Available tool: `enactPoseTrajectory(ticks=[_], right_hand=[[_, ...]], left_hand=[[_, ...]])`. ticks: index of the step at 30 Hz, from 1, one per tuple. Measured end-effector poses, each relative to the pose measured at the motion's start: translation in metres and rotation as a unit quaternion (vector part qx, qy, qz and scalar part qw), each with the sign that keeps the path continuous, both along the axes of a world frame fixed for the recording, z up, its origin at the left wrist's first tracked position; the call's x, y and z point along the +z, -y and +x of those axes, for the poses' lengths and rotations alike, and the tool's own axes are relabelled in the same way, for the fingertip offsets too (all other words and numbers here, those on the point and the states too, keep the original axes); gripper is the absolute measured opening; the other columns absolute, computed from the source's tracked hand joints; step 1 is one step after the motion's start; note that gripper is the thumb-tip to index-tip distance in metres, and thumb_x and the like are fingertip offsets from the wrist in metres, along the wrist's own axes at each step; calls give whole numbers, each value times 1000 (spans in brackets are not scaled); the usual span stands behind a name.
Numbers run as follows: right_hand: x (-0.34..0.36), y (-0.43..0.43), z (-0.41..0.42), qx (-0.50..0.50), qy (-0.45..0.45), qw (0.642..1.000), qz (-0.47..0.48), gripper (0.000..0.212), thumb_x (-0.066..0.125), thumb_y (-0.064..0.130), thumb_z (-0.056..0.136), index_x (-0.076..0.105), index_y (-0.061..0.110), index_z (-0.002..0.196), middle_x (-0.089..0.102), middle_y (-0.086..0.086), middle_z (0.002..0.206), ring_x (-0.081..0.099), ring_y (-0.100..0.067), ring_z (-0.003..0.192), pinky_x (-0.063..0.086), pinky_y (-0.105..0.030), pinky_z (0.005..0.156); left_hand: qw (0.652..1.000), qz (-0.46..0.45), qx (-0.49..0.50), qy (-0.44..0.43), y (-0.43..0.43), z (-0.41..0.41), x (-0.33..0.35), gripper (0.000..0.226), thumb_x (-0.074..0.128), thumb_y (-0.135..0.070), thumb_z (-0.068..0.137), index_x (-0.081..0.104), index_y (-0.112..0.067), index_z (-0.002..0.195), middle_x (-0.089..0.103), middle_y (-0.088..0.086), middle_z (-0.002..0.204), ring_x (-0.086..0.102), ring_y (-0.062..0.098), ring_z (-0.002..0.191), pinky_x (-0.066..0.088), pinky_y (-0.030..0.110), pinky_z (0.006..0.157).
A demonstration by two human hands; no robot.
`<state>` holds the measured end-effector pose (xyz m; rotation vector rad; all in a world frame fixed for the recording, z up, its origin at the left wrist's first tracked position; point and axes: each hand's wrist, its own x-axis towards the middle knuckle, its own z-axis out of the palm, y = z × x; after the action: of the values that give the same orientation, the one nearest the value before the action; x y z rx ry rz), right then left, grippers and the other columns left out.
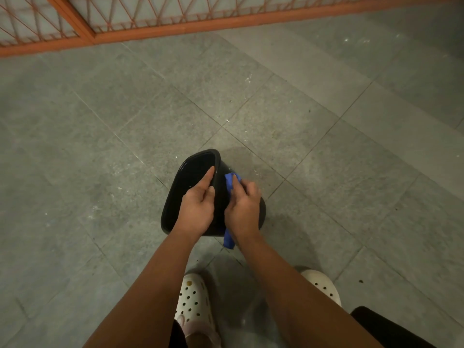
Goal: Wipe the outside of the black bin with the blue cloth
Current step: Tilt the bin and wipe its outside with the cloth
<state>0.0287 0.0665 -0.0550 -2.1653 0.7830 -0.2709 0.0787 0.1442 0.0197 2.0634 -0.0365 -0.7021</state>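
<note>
My left hand (198, 209) grips the rim of the black bin (183, 194), tipped above the floor (100, 146) before my feet, while my right hand (242, 207) presses the blue cloth (229, 182) flat on its outer wall. I should hold the rim firm and turn the bin. Open tiles lie all round, the orange railing (175, 26) well off.

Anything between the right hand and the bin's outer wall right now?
Yes: in the head view the blue cloth lies between the right hand and the black bin's outer wall.
</note>
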Motion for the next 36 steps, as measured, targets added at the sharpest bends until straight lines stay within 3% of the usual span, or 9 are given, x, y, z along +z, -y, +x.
enactPoseTrajectory(ticks=[3, 7, 10, 13, 16, 23, 29, 33, 36], right_hand=[[2, 2, 8, 23, 45, 999, 5, 41, 50, 3, 87, 53, 9, 128, 55, -12, 117, 50, -27, 102, 46, -34, 90], [-2, 9, 13, 56, 4, 998, 1, 47, 48, 4, 88, 46, 13, 134, 52, -13, 130, 47, -31, 110, 44, -42, 93], [-6, 6, 8, 51, 7, 999, 3, 45, 48, 10, 90, 44, 18, 135, 47, -13, 128, 44, -27, 112, 42, -36, 96], [-8, -4, -4, 72, 61, 995, -8, 44, 50, 8, 89, 47, 14, 133, 48, -12, 123, 45, -23, 110, 40, -31, 97], [-12, -11, -15, 105, 107, 988, -37, 47, 51, 4, 86, 48, 10, 132, 50, -14, 127, 44, -24, 115, 36, -32, 102], [-14, -28, -28, -2, 13, 1000, -2, 46, 34, 16, 86, 47, 13, 130, 50, -15, 128, 45, -29, 114, 46, -36, 92], [-7, -15, -11, 66, 20, 998, -8, 53, 31, 13, 82, 45, 17, 133, 49, -12, 129, 42, -29, 113, 41, -35, 94], [-12, -6, -18, 28, -65, 997, 31, 57, 45, 1, 84, 38, 17, 138, 41, -13, 133, 36, -31, 120, 39, -44, 100], [-5, -14, -20, -8, -71, 997, 20, 53, 48, 0, 82, 44, 10, 134, 47, -17, 120, 43, -33, 107, 45, -41, 90]], left_hand=[[1000, 6, 2, 9, -2, 1, -2, 47, 39, -10, 100, 43, -33, 141, 62, -17, 90, 59, -16, 82, 45, 9, 78], [1000, 21, 0, 16, 0, 0, -4, 43, 39, -7, 98, 38, -25, 138, 64, -2, 102, 63, 6, 91, 48, 22, 81], [999, 25, 27, -3, 7, 4, 2, 32, 40, -9, 98, 42, -19, 128, 59, -5, 93, 58, 5, 84, 44, 22, 73], [996, 60, 64, 8, 11, 11, 1, 24, 38, -30, 101, 46, -11, 113, 56, -5, 86, 55, 10, 82, 42, 32, 77], [994, 64, 86, 18, 9, 11, -3, 28, 34, -28, 102, 50, -13, 119, 58, -1, 91, 58, 18, 92, 46, 36, 83], [992, 44, 119, 9, 7, 10, -7, 32, 37, -29, 99, 61, -17, 116, 66, 5, 103, 62, 22, 100, 48, 49, 96], [990, 44, 131, 27, 5, 6, -8, 29, 37, -29, 99, 63, -18, 104, 67, 1, 92, 63, 19, 91, 50, 48, 91], [990, 66, 112, 58, 7, -1, -4, 27, 37, -26, 101, 61, -17, 107, 61, -3, 84, 59, 10, 81, 51, 41, 86], [990, 81, 90, 69, 9, -1, -3, 28, 36, -26, 101, 61, -17, 108, 63, 0, 84, 60, 10, 80, 51, 38, 82]])
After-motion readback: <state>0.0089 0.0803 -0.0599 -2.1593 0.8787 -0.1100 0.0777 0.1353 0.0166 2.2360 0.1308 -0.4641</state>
